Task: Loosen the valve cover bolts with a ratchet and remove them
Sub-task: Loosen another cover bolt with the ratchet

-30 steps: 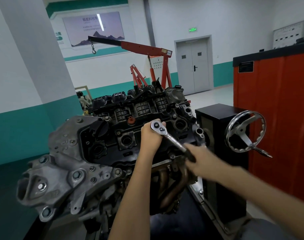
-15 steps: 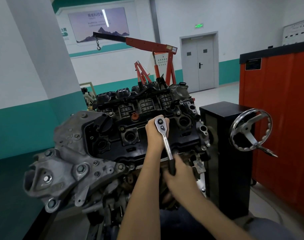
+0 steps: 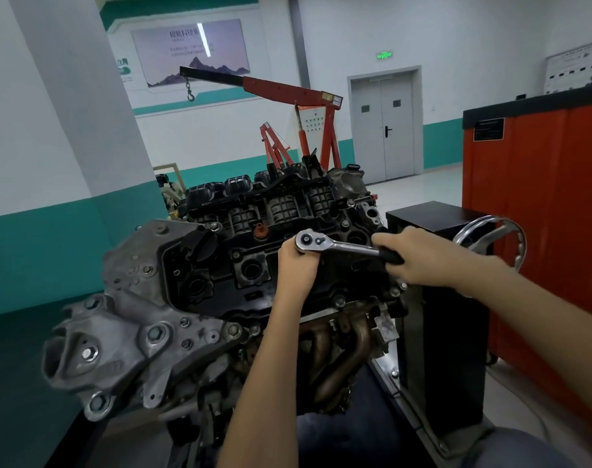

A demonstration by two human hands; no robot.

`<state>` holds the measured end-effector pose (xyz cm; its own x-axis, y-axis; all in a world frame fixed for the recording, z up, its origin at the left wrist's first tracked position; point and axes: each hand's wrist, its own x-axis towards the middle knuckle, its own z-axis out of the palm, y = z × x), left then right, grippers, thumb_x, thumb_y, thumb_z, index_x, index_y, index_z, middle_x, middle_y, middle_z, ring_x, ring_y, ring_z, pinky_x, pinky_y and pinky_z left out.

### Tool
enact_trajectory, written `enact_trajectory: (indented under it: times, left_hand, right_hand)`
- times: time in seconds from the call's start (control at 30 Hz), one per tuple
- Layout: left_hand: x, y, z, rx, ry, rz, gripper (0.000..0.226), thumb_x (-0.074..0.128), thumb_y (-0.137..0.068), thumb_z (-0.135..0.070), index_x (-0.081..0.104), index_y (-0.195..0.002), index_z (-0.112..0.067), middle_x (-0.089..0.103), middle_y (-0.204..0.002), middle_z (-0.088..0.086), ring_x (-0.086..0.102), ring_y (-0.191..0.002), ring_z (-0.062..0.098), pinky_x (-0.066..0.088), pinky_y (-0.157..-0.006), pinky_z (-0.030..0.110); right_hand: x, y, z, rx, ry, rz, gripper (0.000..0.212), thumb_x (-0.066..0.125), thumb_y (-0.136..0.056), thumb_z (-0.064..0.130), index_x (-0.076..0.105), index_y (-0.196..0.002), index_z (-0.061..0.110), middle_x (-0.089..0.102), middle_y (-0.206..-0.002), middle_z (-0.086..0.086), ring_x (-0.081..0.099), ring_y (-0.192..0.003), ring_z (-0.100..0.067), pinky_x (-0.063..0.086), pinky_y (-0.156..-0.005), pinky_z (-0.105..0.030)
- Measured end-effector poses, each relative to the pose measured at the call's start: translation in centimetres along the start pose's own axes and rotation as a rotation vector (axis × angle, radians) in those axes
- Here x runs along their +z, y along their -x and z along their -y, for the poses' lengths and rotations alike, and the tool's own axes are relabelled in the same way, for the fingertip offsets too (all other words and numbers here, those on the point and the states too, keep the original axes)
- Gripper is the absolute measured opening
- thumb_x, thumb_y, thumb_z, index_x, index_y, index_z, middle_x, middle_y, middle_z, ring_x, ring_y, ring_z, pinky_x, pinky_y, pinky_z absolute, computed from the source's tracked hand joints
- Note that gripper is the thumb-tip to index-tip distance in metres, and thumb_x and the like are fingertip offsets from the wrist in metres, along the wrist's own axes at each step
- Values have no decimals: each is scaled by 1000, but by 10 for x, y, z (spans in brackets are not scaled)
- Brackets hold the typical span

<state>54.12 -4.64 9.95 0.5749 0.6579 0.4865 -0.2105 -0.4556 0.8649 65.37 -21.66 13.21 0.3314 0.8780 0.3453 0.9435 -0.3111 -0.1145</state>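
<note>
An engine on a stand fills the middle, with a black valve cover (image 3: pixel 227 275) on top. A chrome ratchet (image 3: pixel 335 245) lies over the cover, its round head at the left and its black handle pointing right. My left hand (image 3: pixel 298 265) is curled under the ratchet head, holding it down; the socket and the bolt beneath are hidden by it. My right hand (image 3: pixel 419 258) grips the black handle end. A bolt (image 3: pixel 340 301) shows on the cover's near edge.
A silver handwheel (image 3: pixel 504 238) sticks out right of the engine, in front of a black box (image 3: pixel 433 217). An orange cabinet (image 3: pixel 541 197) stands at the right. A red engine crane (image 3: pixel 287 92) is behind. A grey pillar (image 3: pixel 68 96) rises at the left.
My right hand swung the ratchet handle from pointing down toward me round to the right. The left hand stayed on the ratchet head.
</note>
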Motion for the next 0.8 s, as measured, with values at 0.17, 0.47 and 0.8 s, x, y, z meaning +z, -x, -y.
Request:
enact_trajectory:
  times: [0.17, 0.47, 0.8]
  left_hand:
    - [7, 6, 5, 7, 77, -74, 47, 60, -96, -13, 30, -59, -21, 31, -56, -11, 29, -57, 7, 27, -56, 23]
    - [-12, 2, -2, 108, -60, 52, 45, 68, -92, -20, 39, -60, -7, 41, -59, 14, 38, -62, 17, 35, -64, 31]
    - [-4, 9, 5, 111, 85, 51, 49, 59, -95, -7, 56, -54, -34, 56, -62, -17, 53, -71, 1, 43, -74, 22]
  right_hand:
    - [77, 38, 61, 192, -574, -187, 28, 61, -84, 9, 40, -76, 25, 50, -63, 0, 48, -52, -13, 37, -46, -18]
    - [90, 32, 73, 189, -641, -99, 17, 57, -85, 7, 48, -87, 21, 53, -68, 0, 47, -49, -4, 37, -44, -13]
    - [43, 18, 15, 133, -263, -76, 19, 62, -91, 18, 45, -86, 26, 59, -74, -1, 64, -64, -21, 51, -60, -29]
